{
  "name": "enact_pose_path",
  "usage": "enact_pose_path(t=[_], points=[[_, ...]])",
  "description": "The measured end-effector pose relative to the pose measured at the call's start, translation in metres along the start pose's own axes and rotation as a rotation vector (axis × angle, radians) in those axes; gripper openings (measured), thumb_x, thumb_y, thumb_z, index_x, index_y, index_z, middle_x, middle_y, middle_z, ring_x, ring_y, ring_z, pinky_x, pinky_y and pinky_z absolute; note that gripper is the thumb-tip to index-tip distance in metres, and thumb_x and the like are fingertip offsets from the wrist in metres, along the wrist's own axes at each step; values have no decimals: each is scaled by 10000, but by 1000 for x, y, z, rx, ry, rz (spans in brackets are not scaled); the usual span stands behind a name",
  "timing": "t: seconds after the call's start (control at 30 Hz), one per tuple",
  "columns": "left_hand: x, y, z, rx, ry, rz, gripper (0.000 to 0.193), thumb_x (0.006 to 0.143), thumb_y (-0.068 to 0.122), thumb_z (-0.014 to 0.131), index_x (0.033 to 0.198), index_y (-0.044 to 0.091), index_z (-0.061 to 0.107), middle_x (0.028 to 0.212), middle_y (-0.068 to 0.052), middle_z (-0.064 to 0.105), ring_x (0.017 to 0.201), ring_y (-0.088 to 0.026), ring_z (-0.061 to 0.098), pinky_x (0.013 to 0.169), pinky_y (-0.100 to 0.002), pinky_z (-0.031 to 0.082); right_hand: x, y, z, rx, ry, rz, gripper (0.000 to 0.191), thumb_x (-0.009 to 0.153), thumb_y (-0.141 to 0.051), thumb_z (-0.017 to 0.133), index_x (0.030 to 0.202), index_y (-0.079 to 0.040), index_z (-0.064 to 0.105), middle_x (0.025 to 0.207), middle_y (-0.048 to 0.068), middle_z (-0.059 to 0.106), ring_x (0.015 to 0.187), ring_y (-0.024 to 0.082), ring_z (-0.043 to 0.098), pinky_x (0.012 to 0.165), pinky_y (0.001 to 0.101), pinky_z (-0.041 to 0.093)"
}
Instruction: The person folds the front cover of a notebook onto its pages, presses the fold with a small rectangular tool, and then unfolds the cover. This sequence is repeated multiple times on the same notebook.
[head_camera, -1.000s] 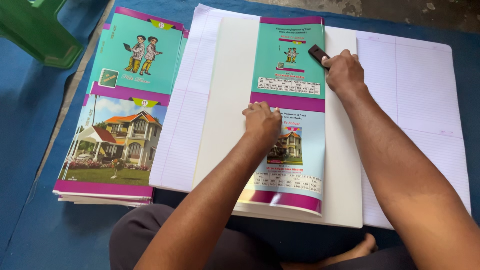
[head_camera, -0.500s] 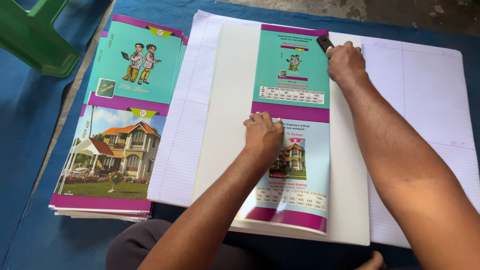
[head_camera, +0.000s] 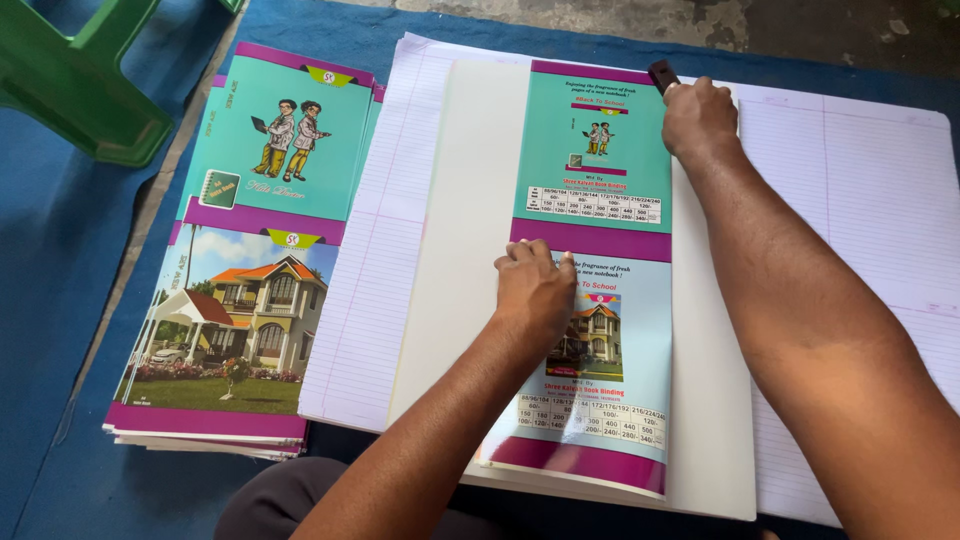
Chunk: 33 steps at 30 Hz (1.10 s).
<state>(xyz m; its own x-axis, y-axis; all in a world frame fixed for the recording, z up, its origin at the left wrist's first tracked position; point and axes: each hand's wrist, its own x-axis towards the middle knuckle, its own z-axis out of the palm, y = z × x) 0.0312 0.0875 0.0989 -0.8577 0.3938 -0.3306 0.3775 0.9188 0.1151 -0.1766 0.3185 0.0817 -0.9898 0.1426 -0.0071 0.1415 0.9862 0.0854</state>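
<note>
Right hand (head_camera: 700, 118) farther up cover sheet (head_camera: 600, 180)

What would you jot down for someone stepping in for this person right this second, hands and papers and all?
Left hand: pressed flat on the printed cover sheet, at the purple band between its two panels.
Right hand: holds a small dark tool at the sheet's top right corner.
The cover sheet lies on white card, over ruled paper.
A stack of similar covers sits to the left on the blue mat, near a green stool.
The cover is lined up on the card; whether it is fixed cannot be told.
</note>
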Motion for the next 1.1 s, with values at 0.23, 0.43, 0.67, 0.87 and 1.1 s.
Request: enact_pose_path(t=[0.23, 0.43, 0.67, 0.87, 1.1], points=[[2, -2, 0, 4, 20, 12, 591, 963, 199, 648, 1501, 62, 446, 1318, -297, 519, 1276, -453, 481, 982, -529, 491, 3, 2, -7, -47, -9, -59, 379, 933, -1, 652, 1305, -69, 679, 1117, 242, 707, 1042, 372, 707, 868, 449, 600], [11, -6, 9, -53, 130, 20, 429, 1019, 188, 546, 1420, 36, 547, 1251, -247, 558, 1201, -415, 514, 899, -509, 507, -6, 13, -1, 14, 3, -115, 294, 901, -11, 680, 1190, -44, 718, 1075, 235, 725, 1021, 374, 712, 915, 465, 566], [29, -12, 12, -99, 124, 21, 375, 1061, 219, 440, 1345, 40, 606, 1232, -211, 564, 1186, -363, 526, 930, -514, 480, -36, 18, -4, 70, -8, -176, 356, 901, 4, 672, 1229, -112, 744, 1129, 194, 719, 1067, 344, 693, 972, 440, 541], [41, -16, 12, -148, 173, 14, 383, 1072, 252, 421, 1291, 50, 662, 1308, -220, 550, 1239, -374, 512, 993, -533, 459, -59, 14, -14, 121, -81, -124, 353, 941, -94, 706, 1290, -141, 716, 1177, 157, 714, 1072, 305, 695, 974, 425, 544], [63, -19, 18, -188, 133, -54, 420, 1052, 307, 454, 1366, 79, 613, 1396, -230, 514, 1290, -403, 494, 1046, -524, 447, -74, 20, -6, 171, -91, -126, 365, 943, -81, 701, 1299, -158, 712, 1187, 147, 722, 1051, 296, 706, 974, 406, 547]])
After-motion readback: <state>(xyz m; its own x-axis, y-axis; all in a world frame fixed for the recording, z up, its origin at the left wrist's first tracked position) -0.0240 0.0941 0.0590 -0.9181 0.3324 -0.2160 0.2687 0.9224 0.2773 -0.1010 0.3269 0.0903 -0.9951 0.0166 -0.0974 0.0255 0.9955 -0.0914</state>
